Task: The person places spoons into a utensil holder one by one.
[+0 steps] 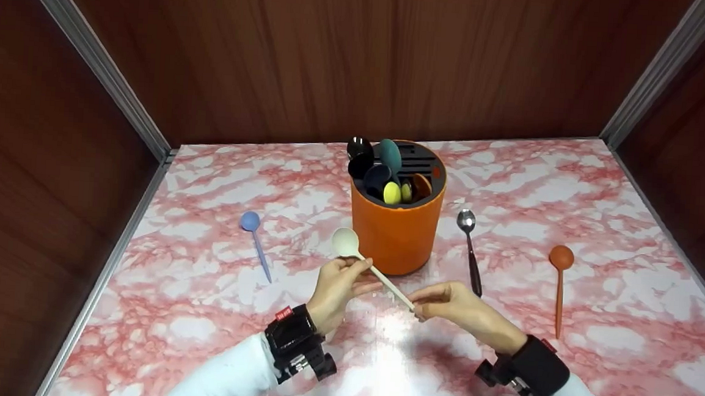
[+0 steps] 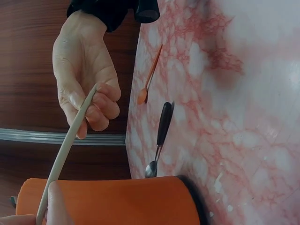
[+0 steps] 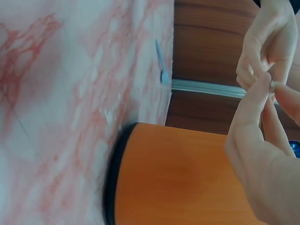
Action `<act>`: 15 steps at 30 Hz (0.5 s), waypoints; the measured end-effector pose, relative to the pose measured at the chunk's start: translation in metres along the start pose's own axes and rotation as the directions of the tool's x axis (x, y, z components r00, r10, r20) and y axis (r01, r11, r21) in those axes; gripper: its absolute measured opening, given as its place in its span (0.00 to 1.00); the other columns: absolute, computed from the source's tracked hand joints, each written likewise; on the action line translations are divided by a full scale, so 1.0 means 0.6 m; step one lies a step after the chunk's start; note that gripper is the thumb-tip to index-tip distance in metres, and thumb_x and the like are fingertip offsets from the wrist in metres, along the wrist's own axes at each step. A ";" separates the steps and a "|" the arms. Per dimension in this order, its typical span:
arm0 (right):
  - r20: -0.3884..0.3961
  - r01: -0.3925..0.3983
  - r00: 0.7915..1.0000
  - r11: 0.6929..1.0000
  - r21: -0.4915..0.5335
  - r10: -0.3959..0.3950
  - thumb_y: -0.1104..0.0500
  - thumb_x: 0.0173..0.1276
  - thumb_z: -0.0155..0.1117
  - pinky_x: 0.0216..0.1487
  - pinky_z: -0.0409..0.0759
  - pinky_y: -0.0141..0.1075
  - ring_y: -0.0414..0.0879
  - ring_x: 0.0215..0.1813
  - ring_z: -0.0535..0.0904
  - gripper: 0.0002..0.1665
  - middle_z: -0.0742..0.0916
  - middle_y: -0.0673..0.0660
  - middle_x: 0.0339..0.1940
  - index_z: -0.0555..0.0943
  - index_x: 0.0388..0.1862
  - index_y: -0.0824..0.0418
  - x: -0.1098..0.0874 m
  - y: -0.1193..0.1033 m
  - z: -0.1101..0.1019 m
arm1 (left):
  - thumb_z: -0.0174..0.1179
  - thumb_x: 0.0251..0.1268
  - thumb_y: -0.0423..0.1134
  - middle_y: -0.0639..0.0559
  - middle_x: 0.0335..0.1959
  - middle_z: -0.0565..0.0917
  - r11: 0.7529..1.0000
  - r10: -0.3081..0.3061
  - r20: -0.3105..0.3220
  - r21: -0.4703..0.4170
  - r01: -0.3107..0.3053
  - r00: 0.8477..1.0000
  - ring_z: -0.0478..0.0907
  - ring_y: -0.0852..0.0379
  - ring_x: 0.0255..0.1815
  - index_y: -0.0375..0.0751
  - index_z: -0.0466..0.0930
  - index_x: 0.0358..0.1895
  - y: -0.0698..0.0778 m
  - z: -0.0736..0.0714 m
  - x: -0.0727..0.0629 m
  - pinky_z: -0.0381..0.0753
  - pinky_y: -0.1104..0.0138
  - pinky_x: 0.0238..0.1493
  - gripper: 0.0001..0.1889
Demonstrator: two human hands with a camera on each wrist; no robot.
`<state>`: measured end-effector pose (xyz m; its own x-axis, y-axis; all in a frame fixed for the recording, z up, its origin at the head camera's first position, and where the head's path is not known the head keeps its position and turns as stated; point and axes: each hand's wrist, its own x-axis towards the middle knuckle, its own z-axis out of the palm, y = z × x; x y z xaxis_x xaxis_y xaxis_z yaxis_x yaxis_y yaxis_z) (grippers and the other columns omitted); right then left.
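A cream spoon is held above the table in front of the orange utensil holder, its round bowl up at the left and its handle slanting down to the right. My left hand pinches the handle just below the bowl. At the other end, my right hand pinches the handle's tip between thumb and fingers, as the left wrist view also shows along the pale handle. Several utensils stand in the holder's dark slotted top, among them a teal spoon and a yellow-green one.
A blue spoon lies on the marbled table at the left. Right of the holder lie a metal spoon with a dark handle and an orange spoon. Brown wood panels wall in the back and sides.
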<state>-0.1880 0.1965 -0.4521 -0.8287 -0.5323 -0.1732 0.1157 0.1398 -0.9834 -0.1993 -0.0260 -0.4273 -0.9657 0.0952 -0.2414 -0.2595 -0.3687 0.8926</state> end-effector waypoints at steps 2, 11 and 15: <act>-0.007 -0.003 1.000 1.000 -0.001 0.003 0.65 0.67 0.60 0.49 0.82 0.39 0.47 0.44 0.81 0.20 0.86 0.56 0.43 0.78 0.55 0.77 0.000 -0.005 -0.002 | 0.54 0.68 0.26 0.45 0.28 0.79 1.000 0.006 -0.001 -0.002 -0.006 1.000 0.81 0.55 0.30 0.29 0.70 0.38 0.005 0.002 0.001 0.86 0.57 0.44 0.02; -0.074 -0.030 0.997 0.999 -0.023 0.028 0.64 0.66 0.63 0.53 0.81 0.42 0.48 0.44 0.82 0.18 0.87 0.58 0.43 0.81 0.52 0.73 0.000 -0.030 -0.009 | 0.51 0.68 0.24 0.44 0.30 0.77 0.999 0.030 0.006 -0.023 -0.030 1.000 0.81 0.55 0.30 0.27 0.69 0.40 0.025 0.010 0.001 0.87 0.60 0.43 0.02; -0.070 -0.011 0.997 1.000 -0.020 0.009 0.65 0.67 0.62 0.51 0.82 0.41 0.46 0.44 0.82 0.18 0.86 0.63 0.45 0.80 0.52 0.74 0.003 -0.040 -0.011 | 0.51 0.69 0.24 0.45 0.29 0.77 0.999 0.040 0.017 -0.029 -0.039 0.999 0.81 0.55 0.30 0.28 0.68 0.39 0.036 0.014 0.002 0.86 0.59 0.44 0.02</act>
<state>-0.1959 0.1980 -0.4282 -0.8639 -0.4710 -0.1781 0.1136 0.1623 -0.9802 -0.2059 -0.0259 -0.4053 -0.9752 0.0959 -0.1994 -0.2212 -0.3989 0.8899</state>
